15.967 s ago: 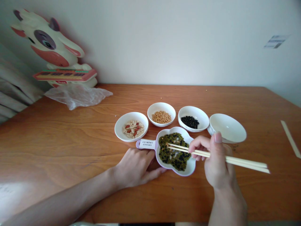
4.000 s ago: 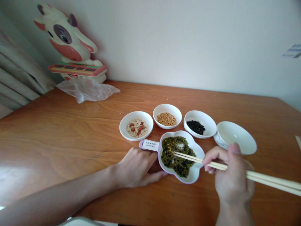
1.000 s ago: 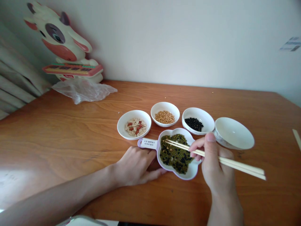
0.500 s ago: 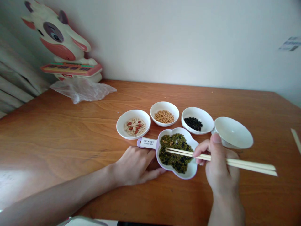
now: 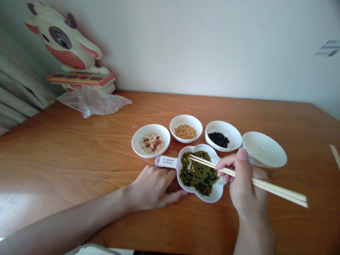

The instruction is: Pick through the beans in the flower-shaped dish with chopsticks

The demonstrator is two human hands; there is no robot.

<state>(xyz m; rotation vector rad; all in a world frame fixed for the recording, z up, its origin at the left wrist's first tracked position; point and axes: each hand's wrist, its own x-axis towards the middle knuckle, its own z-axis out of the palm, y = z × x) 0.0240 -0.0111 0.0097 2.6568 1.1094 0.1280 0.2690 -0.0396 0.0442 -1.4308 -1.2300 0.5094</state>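
My right hand is closed around a pair of pale chopsticks, whose tips touch the green beans in a white flower-shaped dish. Black beans and a few yellow ones are mixed among the green. My left hand rests at the dish's left side, below its labelled handle, fingers against the rim and partly hidden. Behind the dish stand white bowls holding peanuts, yellow beans and black beans. A fourth bowl at the right shows nothing inside.
A cow-shaped toy keyboard stands at the back left of the wooden table, with a crumpled clear plastic bag before it. A pale strip lies at the right edge. A wall rises behind.
The chopstick tips have moved away from me and slightly right within the dish, and a pale gap now shows among the beans. My right hand has shifted slightly left; my left hand stays still.
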